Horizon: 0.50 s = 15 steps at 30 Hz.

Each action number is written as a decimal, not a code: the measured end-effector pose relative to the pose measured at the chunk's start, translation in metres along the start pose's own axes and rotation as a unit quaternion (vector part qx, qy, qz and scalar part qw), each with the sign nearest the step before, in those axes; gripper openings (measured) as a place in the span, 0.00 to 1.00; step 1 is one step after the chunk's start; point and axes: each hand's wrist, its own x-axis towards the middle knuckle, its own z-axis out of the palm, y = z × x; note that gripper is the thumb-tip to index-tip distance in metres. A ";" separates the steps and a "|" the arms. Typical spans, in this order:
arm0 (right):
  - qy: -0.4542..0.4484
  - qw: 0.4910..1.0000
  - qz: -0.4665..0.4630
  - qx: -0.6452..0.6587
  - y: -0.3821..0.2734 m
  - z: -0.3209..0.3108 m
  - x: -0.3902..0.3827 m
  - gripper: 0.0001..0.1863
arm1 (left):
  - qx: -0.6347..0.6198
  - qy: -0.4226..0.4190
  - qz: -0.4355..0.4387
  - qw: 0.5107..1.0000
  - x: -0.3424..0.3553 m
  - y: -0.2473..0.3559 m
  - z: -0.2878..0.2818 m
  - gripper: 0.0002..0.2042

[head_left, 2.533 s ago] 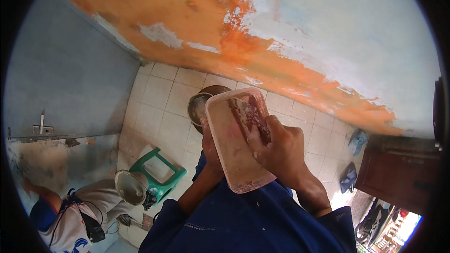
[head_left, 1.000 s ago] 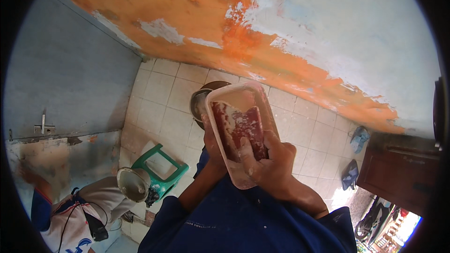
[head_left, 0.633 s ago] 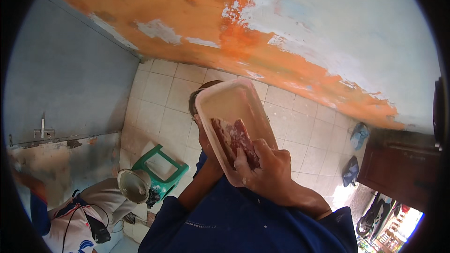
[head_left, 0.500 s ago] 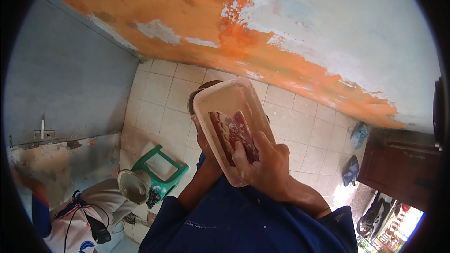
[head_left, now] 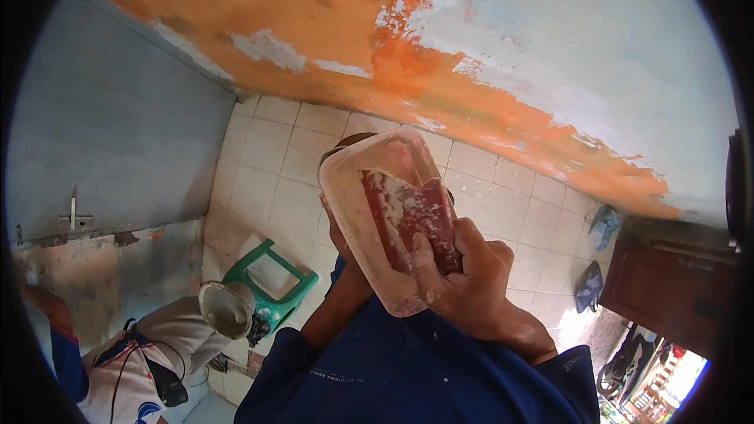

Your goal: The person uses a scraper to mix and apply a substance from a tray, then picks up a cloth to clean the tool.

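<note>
My left hand (head_left: 340, 239) supports a shallow rectangular plastic tray (head_left: 351, 212), gripping its left side from beneath; most of its fingers are hidden under it. Pale filler is smeared over the tray's inside. In my right hand (head_left: 470, 279) is a flat dark-red putty spreader (head_left: 420, 212) coated with whitish filler, the thumb pressed on its face and the fingers behind. The spreader lies over the tray's inside, tilted; whether it touches the bottom I cannot tell.
Ahead rises a wall (head_left: 314, 23) with orange paint and white patches. On the tiled floor at left stands a green stool (head_left: 292, 302) with a bucket (head_left: 225, 310) beside it. Another person (head_left: 129, 369) is at the lower left. A brown wooden cabinet or door (head_left: 660, 283) is at right.
My right hand and the spreader have shifted slightly right within the tray, and the spreader shows more of its broad face. The tray has tilted a little; my left hand keeps its hold.
</note>
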 end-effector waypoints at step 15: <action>-0.016 1.000 0.010 -0.022 -0.001 0.027 -0.001 0.09 | 0.002 0.004 0.007 1.000 -0.002 0.001 0.002 0.30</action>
